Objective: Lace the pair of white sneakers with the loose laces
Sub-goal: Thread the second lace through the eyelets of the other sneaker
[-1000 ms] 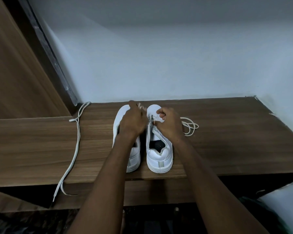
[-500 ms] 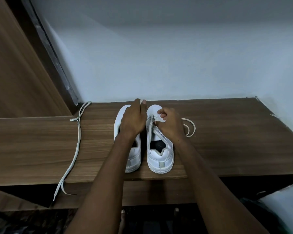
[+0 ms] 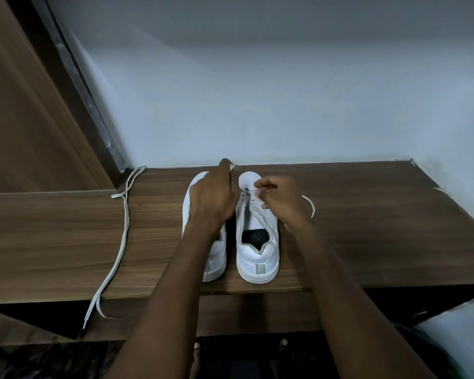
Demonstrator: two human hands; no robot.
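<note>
Two white sneakers stand side by side on the wooden shelf (image 3: 367, 228), heels toward me. The right sneaker (image 3: 257, 255) shows its open tongue and front eyelets. My right hand (image 3: 282, 199) pinches a white lace at those eyelets; the lace's tail (image 3: 311, 205) curves out to the right on the shelf. My left hand (image 3: 214, 199) lies over the left sneaker (image 3: 216, 258) and pinches the lace's other end near the toes. A second loose lace (image 3: 121, 236) lies far left, hanging over the shelf's front edge.
A pale wall rises just behind the shoes. A wooden panel (image 3: 25, 119) and dark frame stand at the left. The shelf's front edge runs below the heels, with a lower board under it. A white object (image 3: 460, 332) sits at the bottom right.
The lace's loop to the right of the shoe has shrunk as lace was drawn through. My left hand has stretched forward toward the toes; my right hand has stayed at the eyelets.
</note>
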